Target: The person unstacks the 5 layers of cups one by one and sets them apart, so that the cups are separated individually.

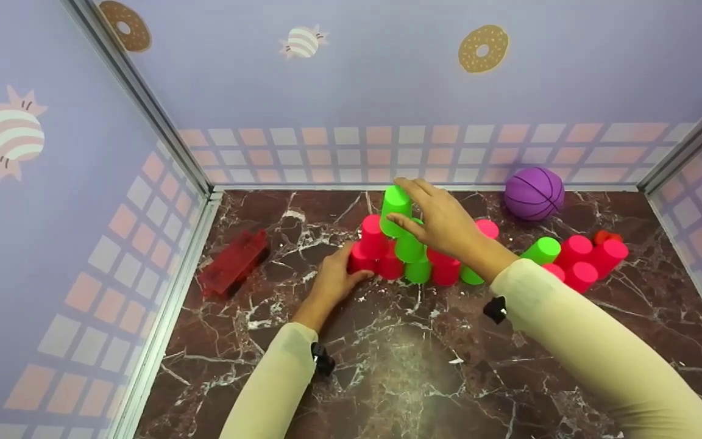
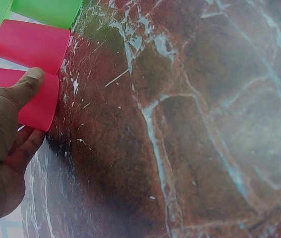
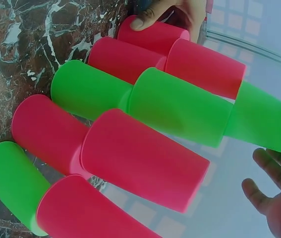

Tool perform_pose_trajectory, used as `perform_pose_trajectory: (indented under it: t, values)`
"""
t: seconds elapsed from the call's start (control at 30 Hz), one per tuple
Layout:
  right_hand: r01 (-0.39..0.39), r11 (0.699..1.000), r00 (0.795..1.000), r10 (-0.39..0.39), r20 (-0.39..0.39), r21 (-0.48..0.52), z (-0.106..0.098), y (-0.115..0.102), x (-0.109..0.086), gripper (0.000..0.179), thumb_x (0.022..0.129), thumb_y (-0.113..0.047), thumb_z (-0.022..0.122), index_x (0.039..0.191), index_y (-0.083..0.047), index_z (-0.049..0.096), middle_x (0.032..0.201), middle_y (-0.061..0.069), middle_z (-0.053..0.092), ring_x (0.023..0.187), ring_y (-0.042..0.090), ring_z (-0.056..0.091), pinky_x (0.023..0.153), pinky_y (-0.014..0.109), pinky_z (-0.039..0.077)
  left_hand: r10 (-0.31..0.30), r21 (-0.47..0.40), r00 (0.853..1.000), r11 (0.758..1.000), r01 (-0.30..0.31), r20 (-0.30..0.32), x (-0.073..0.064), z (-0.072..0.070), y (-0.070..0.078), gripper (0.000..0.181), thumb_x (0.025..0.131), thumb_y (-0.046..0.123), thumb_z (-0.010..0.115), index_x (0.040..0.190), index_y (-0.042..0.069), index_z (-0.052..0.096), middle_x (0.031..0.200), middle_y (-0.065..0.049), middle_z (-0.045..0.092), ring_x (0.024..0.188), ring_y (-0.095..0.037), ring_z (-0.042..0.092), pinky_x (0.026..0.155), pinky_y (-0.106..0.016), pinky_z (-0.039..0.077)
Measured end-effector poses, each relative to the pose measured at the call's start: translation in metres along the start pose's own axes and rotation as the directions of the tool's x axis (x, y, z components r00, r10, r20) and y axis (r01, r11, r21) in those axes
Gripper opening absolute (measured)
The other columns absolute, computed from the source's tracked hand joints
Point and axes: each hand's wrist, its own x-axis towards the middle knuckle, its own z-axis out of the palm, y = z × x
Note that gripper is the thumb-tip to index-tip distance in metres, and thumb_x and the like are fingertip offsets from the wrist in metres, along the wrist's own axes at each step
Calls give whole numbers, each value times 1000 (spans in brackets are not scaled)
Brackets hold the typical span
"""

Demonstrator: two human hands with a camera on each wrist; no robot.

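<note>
Pink and green cups stand upside down in a stacked wall. My left hand grips the leftmost bottom pink cup, thumb on its near side and fingers behind. A green cup sits on the third level, resting on a pink cup and a green cup of the second level. Around that top cup, my right hand hovers with fingers spread; whether a finger touches the cup is hard to tell. My right hand and wrist hide part of the wall's right side in the head view.
Right of the wall lie more cups, including a green cup and several pink cups, by a small red object. A purple ball sits at the back wall. A translucent red block lies at left.
</note>
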Motion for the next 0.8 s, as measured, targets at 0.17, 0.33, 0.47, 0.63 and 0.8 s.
perform_pose_trajectory:
  t: [0.17, 0.33, 0.47, 0.63, 0.8]
  values:
    - [15, 999, 999, -14, -29, 39, -4, 2, -3, 70, 107, -42, 73, 162, -5, 51, 145, 20, 68, 115, 45, 73, 111, 61, 58, -12, -9, 1000, 1000, 12, 12, 0, 0, 1, 61, 89, 30, 92, 141, 13, 66, 131, -18, 79, 123, -39, 77, 107, -55, 60]
    - [29, 998, 997, -24, -77, 62, -13, 8, -11, 68, 106, -39, 75, 160, -4, 53, 143, 19, 69, 124, 43, 72, 113, 60, 57, -20, -9, 1000, 1000, 20, 13, 0, 0, -1, 61, 89, 31, 92, 141, 14, 65, 133, -18, 79, 124, -39, 76, 108, -56, 60]
    - [31, 998, 994, -25, -110, 55, -24, 18, -20, 67, 105, -37, 77, 160, -5, 54, 143, 18, 70, 117, 40, 75, 108, 57, 60, -5, -24, 1000, 1000, 5, 6, -1, 0, -2, 61, 89, 31, 92, 140, 13, 65, 133, -18, 79, 124, -39, 76, 109, -56, 60]
    - [5, 999, 990, 0, -143, 37, -39, 34, -35, 66, 104, -34, 80, 158, -6, 56, 141, 19, 71, 103, 38, 75, 98, 54, 64, 28, -39, 999, 999, -29, -18, -2, 1, -2, 61, 87, 30, 93, 138, 10, 66, 129, -20, 79, 122, -42, 77, 105, -58, 61]
    - [-34, 999, 983, 40, -181, 37, -56, 51, -52, 67, 102, -30, 83, 158, -5, 57, 144, 21, 70, 109, 39, 75, 98, 54, 64, 31, -29, 999, 999, -32, -15, 0, 2, -2, 60, 88, 29, 93, 137, 10, 65, 128, -21, 79, 121, -42, 77, 105, -58, 61]
